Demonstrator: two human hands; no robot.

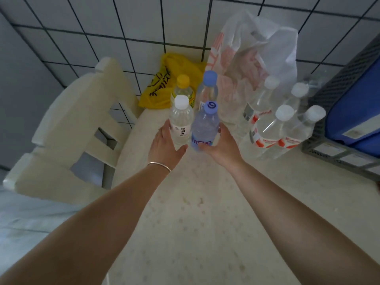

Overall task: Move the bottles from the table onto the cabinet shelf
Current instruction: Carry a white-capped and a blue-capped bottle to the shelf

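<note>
Several bottles stand upright on the cream table [185,223]. My left hand [164,145] wraps around a clear bottle with a white cap [181,118]. My right hand [223,148] grips a bluish bottle with a purple-blue cap [205,126] right beside it. Behind these two stand a yellow-capped bottle [183,89] and a second blue-capped bottle [208,87], both untouched. To the right a shrink-wrapped pack of clear white-capped bottles [281,124] with red labels rests on the table. No cabinet shelf is in view.
A cream chair [67,128] stands against the table's left side. A yellow bag [164,85] and a translucent plastic bag [253,58] lie at the back by the tiled wall. A grey crate with a blue item [349,112] sits at the right.
</note>
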